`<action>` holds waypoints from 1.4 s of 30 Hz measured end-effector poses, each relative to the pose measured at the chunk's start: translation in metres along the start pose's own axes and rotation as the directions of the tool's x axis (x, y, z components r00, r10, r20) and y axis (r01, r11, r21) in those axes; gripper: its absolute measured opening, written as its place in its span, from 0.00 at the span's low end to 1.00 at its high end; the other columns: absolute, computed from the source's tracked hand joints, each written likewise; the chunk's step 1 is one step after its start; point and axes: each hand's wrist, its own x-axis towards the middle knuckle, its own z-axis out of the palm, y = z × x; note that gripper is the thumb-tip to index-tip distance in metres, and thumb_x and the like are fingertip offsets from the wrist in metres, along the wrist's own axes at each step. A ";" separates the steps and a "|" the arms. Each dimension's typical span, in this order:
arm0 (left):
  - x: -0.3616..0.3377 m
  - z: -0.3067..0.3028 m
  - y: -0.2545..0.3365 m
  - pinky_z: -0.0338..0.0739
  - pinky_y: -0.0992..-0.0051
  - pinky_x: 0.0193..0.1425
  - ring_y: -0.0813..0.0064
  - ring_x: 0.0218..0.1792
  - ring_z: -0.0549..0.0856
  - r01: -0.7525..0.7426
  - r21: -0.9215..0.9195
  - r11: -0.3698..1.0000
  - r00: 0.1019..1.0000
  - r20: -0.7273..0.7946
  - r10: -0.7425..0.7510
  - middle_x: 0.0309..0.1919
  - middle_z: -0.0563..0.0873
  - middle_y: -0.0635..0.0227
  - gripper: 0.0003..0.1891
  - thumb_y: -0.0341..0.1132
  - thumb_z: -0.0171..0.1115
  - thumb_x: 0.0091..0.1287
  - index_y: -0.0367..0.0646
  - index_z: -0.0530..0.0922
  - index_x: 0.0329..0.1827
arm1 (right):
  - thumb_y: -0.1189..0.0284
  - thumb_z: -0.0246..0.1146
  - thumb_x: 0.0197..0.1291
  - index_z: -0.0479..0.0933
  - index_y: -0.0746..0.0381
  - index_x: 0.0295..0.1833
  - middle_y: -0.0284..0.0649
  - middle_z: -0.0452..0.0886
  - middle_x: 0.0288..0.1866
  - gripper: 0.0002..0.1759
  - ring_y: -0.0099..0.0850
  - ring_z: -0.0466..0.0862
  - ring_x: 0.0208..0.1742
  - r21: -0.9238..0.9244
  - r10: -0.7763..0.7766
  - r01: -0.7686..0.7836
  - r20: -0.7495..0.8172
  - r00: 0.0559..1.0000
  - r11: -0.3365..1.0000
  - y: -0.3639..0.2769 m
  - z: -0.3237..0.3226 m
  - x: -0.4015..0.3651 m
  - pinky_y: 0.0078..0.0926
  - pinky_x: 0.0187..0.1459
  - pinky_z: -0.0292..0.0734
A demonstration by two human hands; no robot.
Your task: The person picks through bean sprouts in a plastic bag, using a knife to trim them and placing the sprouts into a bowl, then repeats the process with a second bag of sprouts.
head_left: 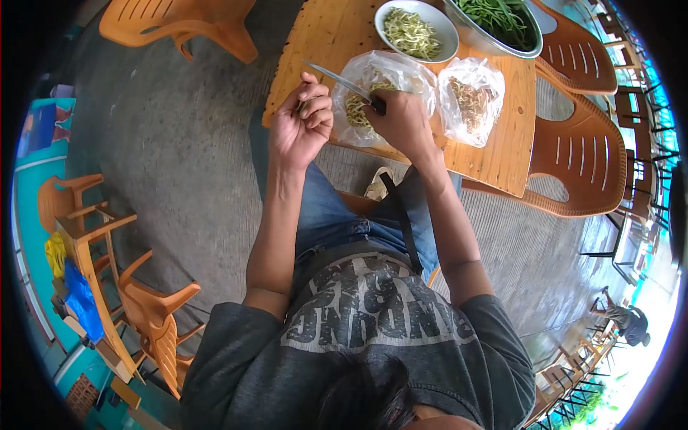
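Observation:
My right hand (405, 123) grips a knife (342, 80) by its dark handle, the blade pointing up and left over the wooden table. To its left, my left hand (304, 127) is raised palm up with the fingers curled in; whatever lies between them is too small to make out. Beneath my right hand sits a clear plastic bag (424, 80) with bean sprouts (356, 111) in it. A second plastic bag (494, 80), just to the right, contains brownish root trimmings (469, 102). Behind the bags, a white bowl (449, 51) holds pale bean sprouts (411, 34).
A metal bowl (479, 44) of green leaves (500, 20) stands at the table's (494, 168) back right. Orange plastic chairs (584, 150) flank the table's right side, and another chair (190, 25) is at upper left. Far off to the right, a person (627, 322) is visible.

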 end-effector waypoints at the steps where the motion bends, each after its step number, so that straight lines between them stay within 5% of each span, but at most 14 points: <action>1: 0.000 -0.002 0.001 0.59 0.83 0.27 0.83 0.24 0.64 -0.004 -0.003 1.000 1.000 0.025 0.004 0.27 0.69 0.74 0.09 0.31 0.45 0.74 0.40 0.75 0.44 | 0.71 0.62 0.51 0.79 0.65 0.32 0.52 0.80 0.28 0.08 0.50 0.82 0.32 -0.037 0.000 0.001 0.027 1.000 0.999 0.001 0.004 0.004 0.42 0.34 0.77; 5: -0.006 -0.007 0.004 0.62 0.82 0.29 0.82 0.25 0.66 -0.037 0.012 0.999 0.999 -0.030 0.038 0.27 0.69 0.74 0.08 0.32 0.46 0.74 0.40 0.74 0.43 | 0.69 0.61 0.50 0.81 0.63 0.34 0.52 0.81 0.29 0.09 0.49 0.82 0.33 -0.099 0.019 -0.013 0.062 0.998 0.995 0.008 0.012 0.011 0.43 0.36 0.77; 9: -0.011 -0.010 0.007 0.70 0.81 0.32 0.80 0.30 0.73 -0.079 0.215 0.974 0.982 -0.150 0.112 0.30 0.74 0.72 0.09 0.33 0.46 0.74 0.39 0.74 0.42 | 0.68 0.62 0.50 0.80 0.63 0.34 0.52 0.80 0.28 0.09 0.50 0.82 0.31 -0.099 0.005 -0.003 0.018 1.000 0.995 0.011 0.016 0.013 0.41 0.34 0.77; 14: -0.014 -0.002 -0.008 0.74 0.80 0.34 0.77 0.35 0.79 -0.083 0.698 0.712 0.869 -0.299 0.394 0.33 0.80 0.67 0.09 0.36 0.51 0.72 0.39 0.75 0.43 | 0.68 0.64 0.49 0.80 0.64 0.34 0.51 0.81 0.28 0.10 0.47 0.82 0.30 -0.036 -0.024 0.023 -0.025 0.999 0.999 0.007 0.009 0.011 0.39 0.34 0.77; 17: -0.010 0.000 -0.017 0.74 0.80 0.34 0.78 0.34 0.80 -0.035 0.830 0.557 0.838 -0.279 0.469 0.34 0.81 0.68 0.10 0.39 0.57 0.69 0.41 0.77 0.42 | 0.68 0.67 0.47 0.79 0.66 0.32 0.49 0.80 0.25 0.12 0.42 0.81 0.26 0.130 0.026 -0.022 -0.024 0.999 0.991 0.004 -0.008 0.006 0.34 0.31 0.75; 18: -0.009 0.003 -0.022 0.72 0.82 0.34 0.82 0.33 0.79 -0.019 0.868 0.497 0.843 -0.253 0.474 0.33 0.81 0.72 0.10 0.40 0.61 0.67 0.43 0.79 0.41 | 0.68 0.68 0.47 0.79 0.67 0.33 0.44 0.81 0.25 0.13 0.33 0.80 0.24 0.159 0.068 -0.067 -0.004 0.998 0.985 0.006 -0.011 0.005 0.28 0.31 0.74; 24: 0.008 0.004 -0.035 0.69 0.85 0.36 0.88 0.33 0.76 0.131 0.943 0.306 0.864 -0.260 0.431 0.33 0.81 0.76 0.11 0.41 0.64 0.64 0.44 0.80 0.44 | 0.73 0.66 0.49 0.82 0.65 0.38 0.38 0.84 0.29 0.10 0.20 0.79 0.28 0.463 0.157 -0.135 -0.008 0.988 0.876 0.011 -0.022 -0.002 0.21 0.33 0.74; 31: 0.024 0.014 -0.038 0.65 0.87 0.31 0.88 0.25 0.73 0.215 0.975 0.061 0.900 -0.222 0.375 0.27 0.81 0.76 0.13 0.40 0.68 0.61 0.41 0.83 0.43 | 0.73 0.66 0.50 0.82 0.64 0.38 0.36 0.83 0.25 0.09 0.17 0.76 0.24 0.362 0.092 -0.076 -0.027 0.995 0.929 0.004 -0.030 -0.005 0.18 0.28 0.72; 39: 0.024 -0.002 -0.025 0.64 0.86 0.28 0.89 0.23 0.73 0.067 0.983 0.171 0.892 -0.136 0.431 0.25 0.82 0.74 0.11 0.34 0.68 0.61 0.35 0.83 0.41 | 0.72 0.67 0.52 0.83 0.64 0.39 0.38 0.80 0.21 0.10 0.17 0.72 0.20 0.410 0.080 -0.001 -0.175 0.981 0.912 0.024 -0.018 -0.010 0.21 0.24 0.69; 42: 0.023 -0.004 -0.025 0.64 0.86 0.27 0.89 0.23 0.74 0.045 0.978 0.203 0.884 -0.134 0.448 0.25 0.82 0.74 0.10 0.33 0.67 0.61 0.34 0.83 0.40 | 0.67 0.68 0.54 0.83 0.65 0.39 0.38 0.80 0.21 0.13 0.17 0.73 0.20 0.323 0.143 -0.091 -0.141 0.980 0.942 0.027 -0.019 -0.013 0.21 0.24 0.69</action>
